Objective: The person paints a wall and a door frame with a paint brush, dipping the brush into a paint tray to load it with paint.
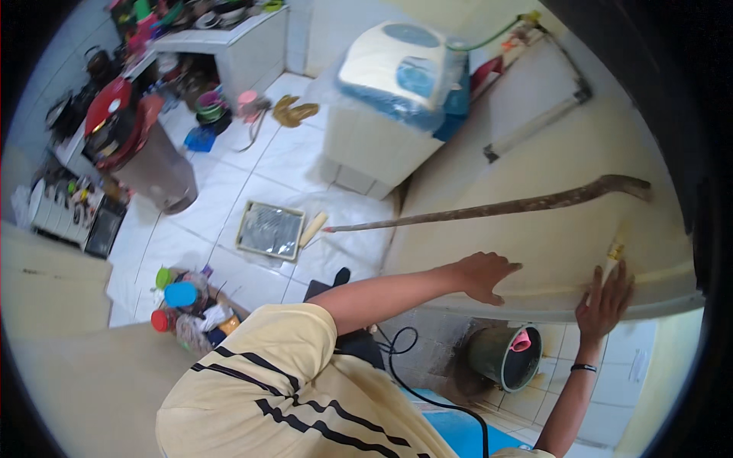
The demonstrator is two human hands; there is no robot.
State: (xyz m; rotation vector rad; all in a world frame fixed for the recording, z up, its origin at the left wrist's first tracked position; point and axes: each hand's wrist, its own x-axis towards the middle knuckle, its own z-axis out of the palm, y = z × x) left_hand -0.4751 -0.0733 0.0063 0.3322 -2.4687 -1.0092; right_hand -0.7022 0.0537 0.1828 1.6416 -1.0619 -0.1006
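Note:
Against the cream wall (458, 252), my right hand (605, 301) grips the white handle of a paintbrush (615, 250). Its pale bristles point up along the wall, close to the bottom edge of the painted surface. A dark band circles that wrist. My left hand (485, 278) is stretched out to the left of it with fingers spread, holding nothing. I cannot tell whether it touches the wall. Above both hands a long brown wooden stick (519, 206) slants across the wall.
On the white tiled floor lie a paint tray (267, 230) and a paint roller (314, 229). A washing machine (389, 99) stands beside the wall. Below my hands is a dark bucket (489, 355) with a pink dipper (521, 341). A bin (156, 160) and jars (181, 295) are at left.

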